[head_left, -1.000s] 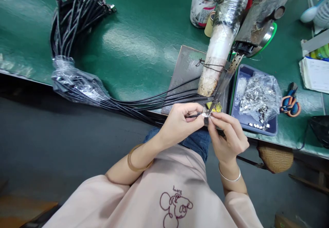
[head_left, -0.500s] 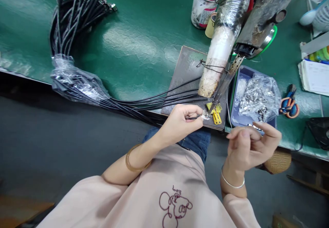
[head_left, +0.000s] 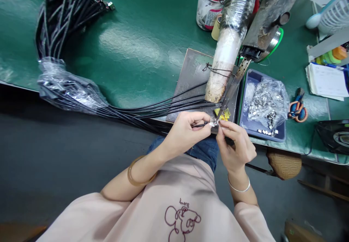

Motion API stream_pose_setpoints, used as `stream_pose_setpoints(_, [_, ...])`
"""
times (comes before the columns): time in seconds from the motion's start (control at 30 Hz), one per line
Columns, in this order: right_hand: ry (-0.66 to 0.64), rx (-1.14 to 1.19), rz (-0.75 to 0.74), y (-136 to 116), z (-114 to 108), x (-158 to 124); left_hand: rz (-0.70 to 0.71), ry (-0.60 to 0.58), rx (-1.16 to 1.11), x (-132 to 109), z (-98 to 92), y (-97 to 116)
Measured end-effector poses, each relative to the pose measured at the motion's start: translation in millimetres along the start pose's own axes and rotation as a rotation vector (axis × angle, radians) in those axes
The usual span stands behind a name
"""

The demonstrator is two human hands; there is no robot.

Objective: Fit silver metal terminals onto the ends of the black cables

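Note:
My left hand (head_left: 188, 129) is closed in a pinch round the end of a black cable (head_left: 200, 125). Small white and metallic bits show at its fingertips, too fine to make out. My right hand (head_left: 237, 142) has come up close beside it, thumb and forefinger pinched on a thin silvery solder wire (head_left: 219, 124). Between both sets of fingertips points the tip of a fixed soldering iron (head_left: 227, 93). Just behind lies a yellow piece (head_left: 225, 114) on the dark board (head_left: 182, 75), partly hidden by my fingers.
A bundle of black cables (head_left: 65, 24), wrapped in plastic film (head_left: 68, 85), lies on the left. A fume duct (head_left: 222, 53) hangs over the board. To the right are a blue tray (head_left: 280, 134) of small metal parts, cutters (head_left: 298, 107) and a solder spool (head_left: 275, 44).
My right hand has moved left from beside the tray to the soldering iron's tip and now pinches the solder wire. My left hand keeps its pinch on the cable. The view has shifted slightly.

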State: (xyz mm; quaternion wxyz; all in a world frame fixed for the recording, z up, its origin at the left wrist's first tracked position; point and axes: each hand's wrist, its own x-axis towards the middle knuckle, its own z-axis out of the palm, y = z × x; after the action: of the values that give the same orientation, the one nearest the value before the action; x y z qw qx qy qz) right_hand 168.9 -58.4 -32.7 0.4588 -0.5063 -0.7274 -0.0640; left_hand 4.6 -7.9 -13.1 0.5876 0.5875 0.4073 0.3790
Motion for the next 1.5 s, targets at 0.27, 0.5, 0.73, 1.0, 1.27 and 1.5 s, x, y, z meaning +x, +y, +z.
stream_pose_setpoints(0.27, [0.031,-0.01,0.021,-3.2,2.1,4.0,0.08,0.018,0.013,0.0,1.6,-0.5])
stream_pose_setpoints(0.5, [-0.005,0.021,-0.015,-2.6,-1.5,-0.6,-0.006,-0.034,-0.024,1.4,0.4,-5.2])
stream_pose_setpoints(0.73, [-0.04,0.177,0.124,-0.2,-10.1,-1.3,-0.053,-0.074,-0.055,0.0,2.4,-6.3])
stream_pose_setpoints(1.0, [0.263,0.003,0.323,28.7,-47.8,8.3,-0.164,-0.514,-0.212,-9.9,-9.4,-5.2])
stream_pose_setpoints(1.27, [-0.56,-0.266,0.502,97.3,-60.4,33.7,-0.143,-0.816,-0.285,-12.5,-13.9,2.0])
stream_pose_setpoints(1.5, [-0.667,-0.27,0.528,95.4,-64.7,41.1,-0.195,-0.333,-0.46,-8.1,-3.3,-7.3])
